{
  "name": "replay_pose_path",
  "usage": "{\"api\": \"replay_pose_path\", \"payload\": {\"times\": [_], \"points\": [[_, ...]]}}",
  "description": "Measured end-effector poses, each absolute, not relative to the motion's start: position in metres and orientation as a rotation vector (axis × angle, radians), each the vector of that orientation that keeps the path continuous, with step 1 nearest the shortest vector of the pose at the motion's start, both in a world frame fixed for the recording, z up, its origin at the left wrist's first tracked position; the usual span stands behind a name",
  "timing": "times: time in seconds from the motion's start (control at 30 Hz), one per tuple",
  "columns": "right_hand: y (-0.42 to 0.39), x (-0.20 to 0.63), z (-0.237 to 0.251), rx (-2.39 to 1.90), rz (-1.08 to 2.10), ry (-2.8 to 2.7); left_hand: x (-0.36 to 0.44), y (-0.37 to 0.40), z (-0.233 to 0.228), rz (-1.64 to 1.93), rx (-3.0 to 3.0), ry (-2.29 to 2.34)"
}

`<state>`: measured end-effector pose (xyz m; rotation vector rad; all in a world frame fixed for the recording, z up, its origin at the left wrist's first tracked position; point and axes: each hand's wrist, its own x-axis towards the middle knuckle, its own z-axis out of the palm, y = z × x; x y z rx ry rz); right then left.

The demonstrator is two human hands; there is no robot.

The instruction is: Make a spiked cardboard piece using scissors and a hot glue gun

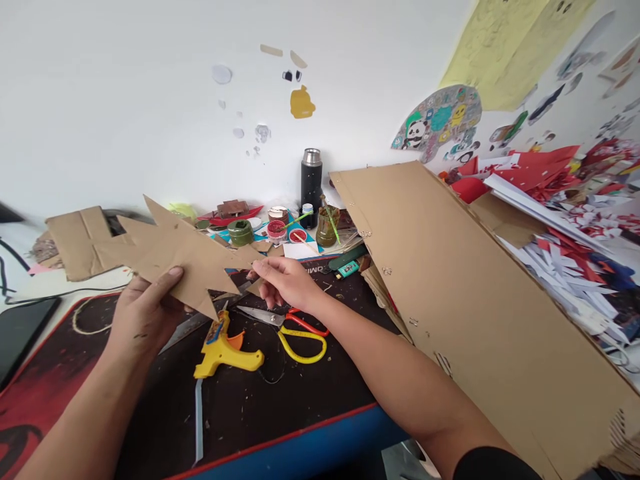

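Note:
A spiky, star-like cardboard cutout (185,250) is held up above the dark mat. My left hand (150,303) grips its lower left part, thumb on top and the fingers behind. At the cutout's right point, my right hand (283,280) pinches the cardboard between thumb and fingers; the exact contact is partly hidden. Below the cutout lies a yellow hot glue gun (225,350) with a clear glue stick (199,413) trailing from its back. Scissors (300,337) with one red and one yellow handle lie beside it, blades apart, under my right hand.
A large cardboard sheet (465,287) slants along the right side. Paint jars (241,232), a black flask (311,180) and a green lighter (348,269) stand or lie at the back. Paper scraps (565,280) pile up far right. A dark device (27,333) lies left.

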<state>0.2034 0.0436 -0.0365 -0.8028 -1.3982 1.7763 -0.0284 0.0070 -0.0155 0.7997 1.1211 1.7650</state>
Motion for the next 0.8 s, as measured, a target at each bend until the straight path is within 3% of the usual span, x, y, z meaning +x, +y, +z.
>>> {"api": "replay_pose_path", "payload": {"times": [0.5, 0.67, 0.8], "points": [[0.038, 0.202, -0.032, -0.989, 1.724, -1.543, -0.033, 0.009, -0.016, 1.823, 0.723, 1.189], [0.040, 0.205, -0.034, -0.967, 1.569, -1.610, -0.042, 0.016, -0.015, 1.973, 0.679, 1.231], [0.037, 0.205, -0.031, -0.962, 1.491, -1.651, -0.041, 0.013, -0.015, 1.886, 0.721, 1.255]]}}
